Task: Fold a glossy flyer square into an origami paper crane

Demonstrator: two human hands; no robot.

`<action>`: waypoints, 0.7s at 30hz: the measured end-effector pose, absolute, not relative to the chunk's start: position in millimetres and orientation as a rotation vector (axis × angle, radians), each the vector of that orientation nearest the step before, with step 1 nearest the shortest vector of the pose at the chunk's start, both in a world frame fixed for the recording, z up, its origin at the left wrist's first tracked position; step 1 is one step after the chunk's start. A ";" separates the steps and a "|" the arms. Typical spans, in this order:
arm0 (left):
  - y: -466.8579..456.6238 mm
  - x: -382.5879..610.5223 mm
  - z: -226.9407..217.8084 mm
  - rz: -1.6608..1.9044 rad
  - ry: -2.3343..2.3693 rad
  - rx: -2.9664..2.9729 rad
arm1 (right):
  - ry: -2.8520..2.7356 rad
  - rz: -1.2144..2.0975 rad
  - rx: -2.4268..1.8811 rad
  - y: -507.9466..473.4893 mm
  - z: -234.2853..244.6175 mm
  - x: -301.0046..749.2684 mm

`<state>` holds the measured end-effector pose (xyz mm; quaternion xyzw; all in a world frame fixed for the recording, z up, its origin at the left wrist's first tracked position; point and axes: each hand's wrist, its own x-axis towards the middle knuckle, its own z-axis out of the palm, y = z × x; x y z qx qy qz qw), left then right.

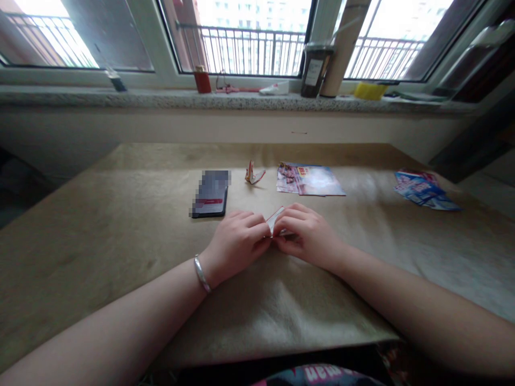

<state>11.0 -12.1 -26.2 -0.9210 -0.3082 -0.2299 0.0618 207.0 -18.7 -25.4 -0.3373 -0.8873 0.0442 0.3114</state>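
Table [120, 241] lies below; left hand [242, 238] and right hand [308, 236] nearly meet over it, fingers curled, tips pinched on paper [276, 216] between them (much of it is hidden). For careful handling, its edges should probably be level, the pinch gentle, equal on both sides.

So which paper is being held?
The white, red-edged piece, pinched between left hand and right hand; the folded paper, flyer stack and fanned flyers lie untouched.
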 end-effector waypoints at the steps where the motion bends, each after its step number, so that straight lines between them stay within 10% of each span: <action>1: -12.0 11.0 -26.0 -0.698 -0.931 -2.789 | -2.346 0.110 -0.892 -18.9 -25.1 207.1; 21: -10.8 9.7 -24.9 -0.709 -0.914 -2.767 | -2.368 0.032 -0.931 -14.1 -23.9 214.1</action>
